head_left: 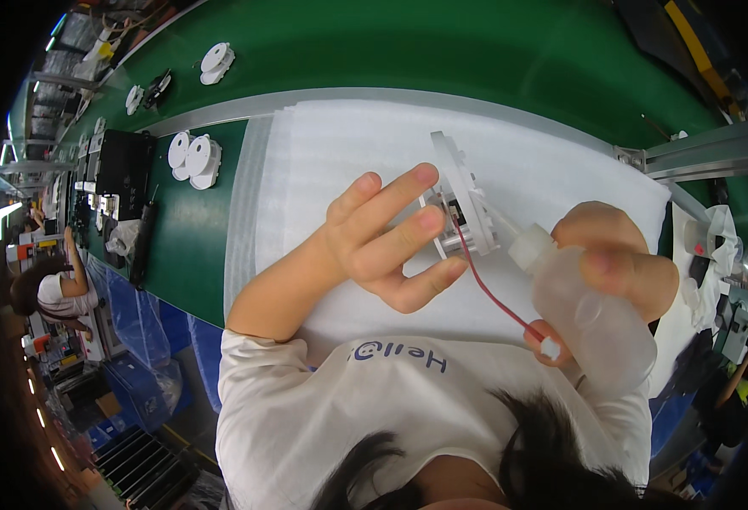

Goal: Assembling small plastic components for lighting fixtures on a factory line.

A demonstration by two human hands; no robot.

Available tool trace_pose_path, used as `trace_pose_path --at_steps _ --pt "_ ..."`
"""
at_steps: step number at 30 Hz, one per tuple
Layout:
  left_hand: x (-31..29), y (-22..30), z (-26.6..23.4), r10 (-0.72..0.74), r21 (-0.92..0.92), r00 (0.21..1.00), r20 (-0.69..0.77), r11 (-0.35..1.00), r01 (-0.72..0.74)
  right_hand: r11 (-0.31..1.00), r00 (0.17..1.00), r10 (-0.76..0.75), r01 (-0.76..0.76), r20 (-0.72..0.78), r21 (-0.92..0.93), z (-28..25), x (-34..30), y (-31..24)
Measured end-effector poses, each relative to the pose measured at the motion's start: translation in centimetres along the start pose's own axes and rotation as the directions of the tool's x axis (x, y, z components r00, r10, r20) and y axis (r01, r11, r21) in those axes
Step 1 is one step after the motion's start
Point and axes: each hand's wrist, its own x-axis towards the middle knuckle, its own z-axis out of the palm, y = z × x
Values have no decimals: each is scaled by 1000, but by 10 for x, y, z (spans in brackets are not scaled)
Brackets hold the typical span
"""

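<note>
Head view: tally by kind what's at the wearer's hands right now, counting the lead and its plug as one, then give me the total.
Squeeze bottle, in the right hand: 1
White round part, at the left hand: 1
Red lead with white plug: 1
Total: 3

Bright, fairly even light falls over my white sheet [348,127] and my left hand [369,251], leaving only soft shadows. At the left edge of the frame, strip lights [0,218] glare blown-out white. My right hand [637,276] looks slightly blurred. The fisheye bends the metal rail [221,112] into an arc, and the corners sink to black.
</note>
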Motion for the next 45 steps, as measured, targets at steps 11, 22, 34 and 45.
trace_pose_path --at_steps 11,22,34,45 --pt "0 0 1 3 -3 1000 -23 1000 -3 998 999 -33 32 -15 -57 3 2 0" --pt "1 -11 6 61 72 995 -80 996 -55 969 963 -231 215 -139 -123 12 6 3" --pt "4 -14 3 -203 -127 970 -131 974 187 973 989 -151 150 6 -173 9 -1 -5" --pt "16 1 -10 -611 -541 783 118 622 566 942 957 -282 264 -61 -205 15 -7 3"
